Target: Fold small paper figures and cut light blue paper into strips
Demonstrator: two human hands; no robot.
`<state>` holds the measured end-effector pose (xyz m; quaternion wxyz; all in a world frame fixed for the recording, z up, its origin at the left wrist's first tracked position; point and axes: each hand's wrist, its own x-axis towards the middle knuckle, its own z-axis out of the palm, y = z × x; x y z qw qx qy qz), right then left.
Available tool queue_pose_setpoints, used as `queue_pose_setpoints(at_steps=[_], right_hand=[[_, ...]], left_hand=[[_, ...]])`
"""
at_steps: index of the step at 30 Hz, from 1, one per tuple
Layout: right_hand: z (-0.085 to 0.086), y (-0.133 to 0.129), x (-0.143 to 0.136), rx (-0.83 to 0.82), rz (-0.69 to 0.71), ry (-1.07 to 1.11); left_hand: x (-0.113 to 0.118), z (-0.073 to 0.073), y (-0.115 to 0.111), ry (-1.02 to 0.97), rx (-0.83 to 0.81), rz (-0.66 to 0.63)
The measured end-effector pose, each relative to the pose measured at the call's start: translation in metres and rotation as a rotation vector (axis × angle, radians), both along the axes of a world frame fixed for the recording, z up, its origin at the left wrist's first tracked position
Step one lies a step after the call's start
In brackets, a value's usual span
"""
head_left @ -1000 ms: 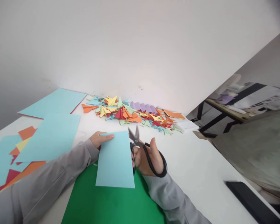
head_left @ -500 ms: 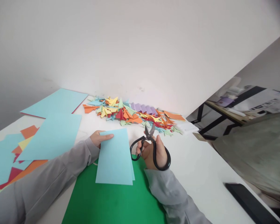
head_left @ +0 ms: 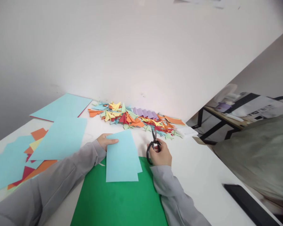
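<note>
Between thumb and fingers, my left hand (head_left: 105, 142) pinches light blue paper (head_left: 122, 160) by its upper left corner. A second light blue layer peeks out at the paper's right edge. To the right, my right hand (head_left: 160, 153) grips black-handled scissors (head_left: 153, 144), their blades slightly apart and pointing away from me. The scissors stand apart from the paper. Below the paper lies a green mat or sheet (head_left: 118, 204) on the white table.
Folded paper planes (head_left: 122, 116) in several colours are heaped along the wall, beside a purple pleated paper (head_left: 145, 113). Large light blue sheets (head_left: 61, 138) and coloured scraps (head_left: 39, 134) lie at left. A black flat object (head_left: 247, 201) rests at the right edge.
My right hand has turned over, its back now upward, and the scissors' blades have come closer together. My left hand with the paper sits slightly further right, as the whole view has shifted.
</note>
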<state>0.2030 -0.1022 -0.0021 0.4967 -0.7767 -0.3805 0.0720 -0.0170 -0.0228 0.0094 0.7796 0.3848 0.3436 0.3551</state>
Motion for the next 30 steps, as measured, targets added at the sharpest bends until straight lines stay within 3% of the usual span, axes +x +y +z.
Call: queue_pose_setpoints(at_steps=[6, 11, 17, 21, 23, 25, 27, 30], right_hand=[[-0.004, -0.015, 0.028, -0.485, -0.129, -0.321], [0.001, -0.029, 0.042, -0.68, -0.215, -0.548], [0.001, -0.037, 0.048, -0.74, -0.245, -0.54], [0.002, -0.036, 0.04, -0.534, -0.305, -0.587], [0.005, -0.032, 0.027, -0.335, -0.205, -0.603], [0.011, -0.024, 0.006, -0.09, 0.15, -0.554], [0.015, -0.013, -0.017, 0.11, 0.446, -0.367], [0.016, 0.009, -0.044, 0.167, 0.584, -0.133]], left_hand=[[0.003, -0.002, 0.0, -0.02, 0.009, 0.025], [0.001, -0.008, 0.005, 0.031, 0.08, -0.034], [-0.003, -0.016, 0.008, 0.071, 0.201, -0.048], [-0.001, -0.013, 0.003, 0.074, 0.161, -0.018], [0.002, -0.012, 0.0, 0.06, 0.146, 0.019], [0.004, -0.012, -0.002, 0.055, 0.136, 0.051], [0.004, -0.013, -0.002, 0.051, 0.143, 0.082], [0.002, -0.013, 0.002, 0.033, 0.174, 0.114]])
